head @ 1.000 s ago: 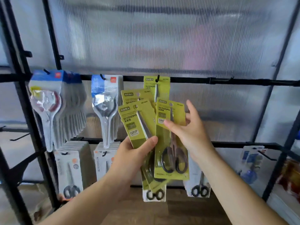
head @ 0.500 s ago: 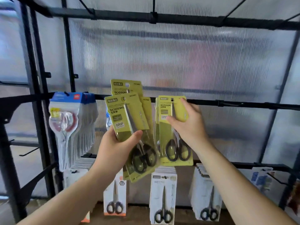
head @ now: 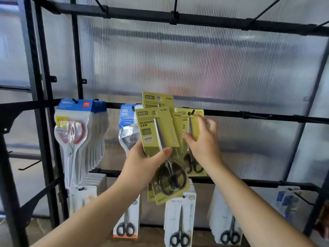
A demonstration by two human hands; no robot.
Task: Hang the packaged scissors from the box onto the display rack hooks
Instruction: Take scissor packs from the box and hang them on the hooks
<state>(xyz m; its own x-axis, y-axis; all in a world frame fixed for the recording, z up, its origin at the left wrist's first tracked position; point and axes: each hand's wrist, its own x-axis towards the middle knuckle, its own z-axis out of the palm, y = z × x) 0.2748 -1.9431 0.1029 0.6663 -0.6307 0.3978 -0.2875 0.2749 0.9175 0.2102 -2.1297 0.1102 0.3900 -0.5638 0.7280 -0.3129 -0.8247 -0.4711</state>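
**Yellow scissors pack held at the rail hook**

Our right grip (head: 203,145) pinches a single yellow pack (head: 186,114) of black-handled scissors. The thumb lies across its front and the fingers curl round its right edge, with the forefinger reaching up toward the top corner. The pack hangs upright against the middle rail (head: 267,118) of the black display rack. The dark tip of a hook (head: 191,112) shows at the hang hole in its header.

Our left grip (head: 142,168) is clamped round a fanned bundle of yellow packs (head: 160,139), thumb pressed on the front card and fingers behind. The bundle tilts slightly and overlaps the left edge of the single pack. Its front card reads SCISSORS and GRIP.

Further left on the same rail hangs a blue-topped pack (head: 127,125), partly hidden by the bundle. Beyond it hangs a thick row of blue-topped packs with red-handled scissors (head: 76,132).

On the rail below hang white packs (head: 179,220) of small black-handled scissors, in several stacks side by side. A ribbed translucent panel (head: 195,59) backs the whole rack.
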